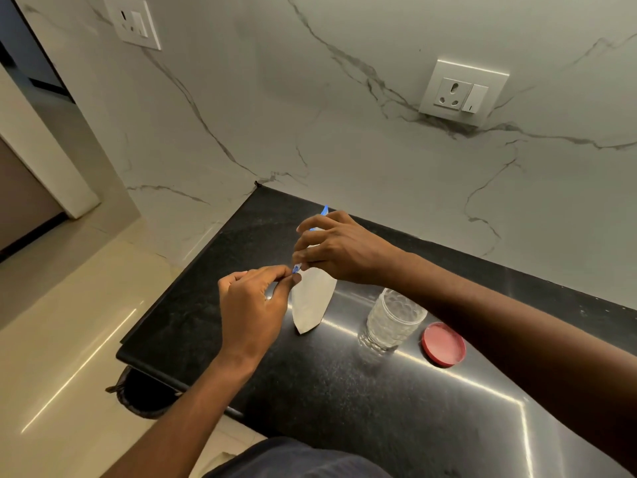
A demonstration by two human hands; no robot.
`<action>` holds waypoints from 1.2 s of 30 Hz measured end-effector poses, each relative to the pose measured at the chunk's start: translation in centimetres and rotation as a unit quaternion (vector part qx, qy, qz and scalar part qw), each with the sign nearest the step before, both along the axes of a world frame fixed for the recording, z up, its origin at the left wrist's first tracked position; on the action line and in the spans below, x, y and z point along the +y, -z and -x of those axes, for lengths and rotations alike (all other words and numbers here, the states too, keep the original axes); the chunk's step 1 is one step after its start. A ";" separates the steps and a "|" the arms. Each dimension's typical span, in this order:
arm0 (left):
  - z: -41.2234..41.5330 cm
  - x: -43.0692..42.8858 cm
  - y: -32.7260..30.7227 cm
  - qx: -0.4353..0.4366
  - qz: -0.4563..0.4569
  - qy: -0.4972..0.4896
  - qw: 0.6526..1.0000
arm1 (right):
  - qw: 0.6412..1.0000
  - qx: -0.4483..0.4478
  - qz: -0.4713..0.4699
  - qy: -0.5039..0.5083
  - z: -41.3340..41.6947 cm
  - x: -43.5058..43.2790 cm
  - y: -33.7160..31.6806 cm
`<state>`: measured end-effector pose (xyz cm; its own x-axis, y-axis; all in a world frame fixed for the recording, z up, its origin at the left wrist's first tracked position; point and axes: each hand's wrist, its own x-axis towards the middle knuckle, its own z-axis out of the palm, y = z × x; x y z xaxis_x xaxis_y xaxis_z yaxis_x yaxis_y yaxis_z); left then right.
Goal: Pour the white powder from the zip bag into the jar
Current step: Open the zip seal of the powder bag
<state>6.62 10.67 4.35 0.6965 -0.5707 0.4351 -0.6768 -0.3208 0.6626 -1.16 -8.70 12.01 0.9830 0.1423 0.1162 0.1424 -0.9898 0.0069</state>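
A zip bag (313,298) with white powder stands with one corner on the black counter (344,391); its blue zip strip runs along the top. My right hand (336,248) grips the bag's upper part from the right. My left hand (253,301) pinches the near end of the blue strip between thumb and fingers. To the right of the bag stands a clear dimpled glass jar (391,320), uncovered and upright. Its red lid (444,343) lies flat on the counter just right of the jar.
A marble wall with two sockets (463,93) (132,20) backs the counter. The counter's left edge drops to a pale tiled floor (69,322). A dark bin (144,396) sits under that edge.
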 end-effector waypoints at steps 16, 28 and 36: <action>0.4 0.8 0.2 0.030 0.055 0.030 0.998 | 0.995 -0.017 0.059 0.077 -0.6 -8.8 -0.8; 0.1 1.1 0.1 0.112 0.065 0.076 0.989 | 0.996 0.008 0.032 0.088 0.3 -9.3 0.1; -0.4 0.8 0.7 0.085 0.082 0.095 0.988 | 0.994 -0.002 0.089 0.060 0.5 -8.2 0.7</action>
<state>7.01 11.46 3.70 0.6541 -0.6295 0.4194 -0.5896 -0.0769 0.8040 -1.62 -16.95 11.35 0.9936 0.0430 0.1040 0.0233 -0.9828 0.1834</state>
